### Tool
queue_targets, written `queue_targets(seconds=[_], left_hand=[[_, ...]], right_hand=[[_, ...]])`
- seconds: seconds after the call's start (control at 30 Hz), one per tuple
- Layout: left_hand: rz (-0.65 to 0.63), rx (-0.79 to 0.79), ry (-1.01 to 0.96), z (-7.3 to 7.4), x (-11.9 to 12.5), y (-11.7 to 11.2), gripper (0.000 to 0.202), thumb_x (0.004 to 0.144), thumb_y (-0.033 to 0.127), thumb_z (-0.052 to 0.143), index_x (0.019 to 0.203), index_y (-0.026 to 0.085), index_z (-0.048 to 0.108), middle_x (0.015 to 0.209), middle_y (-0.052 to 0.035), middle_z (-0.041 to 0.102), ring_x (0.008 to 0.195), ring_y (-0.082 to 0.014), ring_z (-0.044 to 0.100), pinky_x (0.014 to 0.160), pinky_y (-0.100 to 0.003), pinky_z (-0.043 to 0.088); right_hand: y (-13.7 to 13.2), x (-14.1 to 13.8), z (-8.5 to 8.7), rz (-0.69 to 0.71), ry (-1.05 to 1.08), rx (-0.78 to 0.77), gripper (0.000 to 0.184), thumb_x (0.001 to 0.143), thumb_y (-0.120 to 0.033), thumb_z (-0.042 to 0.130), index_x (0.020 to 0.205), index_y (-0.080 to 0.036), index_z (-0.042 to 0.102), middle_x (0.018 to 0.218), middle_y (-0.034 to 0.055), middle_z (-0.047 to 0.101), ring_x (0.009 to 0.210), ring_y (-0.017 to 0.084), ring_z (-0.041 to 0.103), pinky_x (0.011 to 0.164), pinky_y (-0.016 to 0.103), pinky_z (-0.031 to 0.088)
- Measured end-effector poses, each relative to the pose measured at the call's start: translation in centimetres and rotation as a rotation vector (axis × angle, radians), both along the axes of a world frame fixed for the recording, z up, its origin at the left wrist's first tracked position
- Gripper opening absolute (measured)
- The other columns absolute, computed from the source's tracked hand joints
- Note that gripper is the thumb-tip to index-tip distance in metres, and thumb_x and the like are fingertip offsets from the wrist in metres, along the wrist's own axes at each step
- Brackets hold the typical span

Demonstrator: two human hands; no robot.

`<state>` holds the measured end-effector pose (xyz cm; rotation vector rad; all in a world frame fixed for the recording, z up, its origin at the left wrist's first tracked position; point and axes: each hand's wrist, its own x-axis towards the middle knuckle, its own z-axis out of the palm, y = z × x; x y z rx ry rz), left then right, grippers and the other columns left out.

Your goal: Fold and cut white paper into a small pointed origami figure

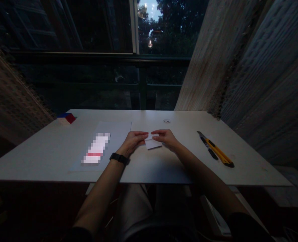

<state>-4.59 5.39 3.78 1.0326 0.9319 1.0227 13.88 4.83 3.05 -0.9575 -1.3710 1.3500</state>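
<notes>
Between both hands, a little above or on the white table [164, 168], is a small folded piece of white paper [154, 144]. My left hand [135, 139], with a dark band on its wrist, pinches the paper's left edge between thumb and fingers. From the other side my right hand [166, 137] holds the upper right part, its thumb on the top face and its index finger stretched along the far edge. The fingers beneath the paper are hidden.
A bright, pixelated phone-like rectangle [95, 149] lies on a large white sheet [118, 131] to the left. Beyond it sits a colored cube [66, 118]. Rightward lie a yellow utility knife [219, 151] and a dark pen [209, 148]. A small looped object [167, 121] is near the back.
</notes>
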Motion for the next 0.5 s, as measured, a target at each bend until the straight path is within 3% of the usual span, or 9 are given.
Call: queue_targets(seconds=[0.3, 0.5], left_hand=[[0.018, 0.063, 0.095, 0.2, 0.3, -0.5, 0.029, 0.057, 0.017, 0.076, 0.083, 0.008, 0.067, 0.067, -0.0062, 0.067, 0.060, -0.0134, 0.062, 0.063, -0.027, 0.051], [0.003, 0.052, 0.117, 0.2, 0.3, -0.5, 0.033, 0.056, 0.020, 0.077, 0.086, 0.008, 0.066, 0.064, -0.0057, 0.066, 0.058, -0.0136, 0.061, 0.058, -0.026, 0.051]], right_hand=[[-0.3, -1.2, -0.7, -0.061, -0.042, 0.076, 0.042, 0.055, -0.032, 0.074, 0.091, -0.014, 0.065, 0.061, -0.0016, 0.058, 0.054, 0.010, 0.050, 0.052, 0.024, 0.039], [-0.2, -1.1, -0.8, -0.051, -0.038, -0.015, 0.046, 0.052, -0.030, 0.075, 0.094, -0.015, 0.063, 0.054, -0.0040, 0.056, 0.049, 0.010, 0.051, 0.048, 0.023, 0.039]])
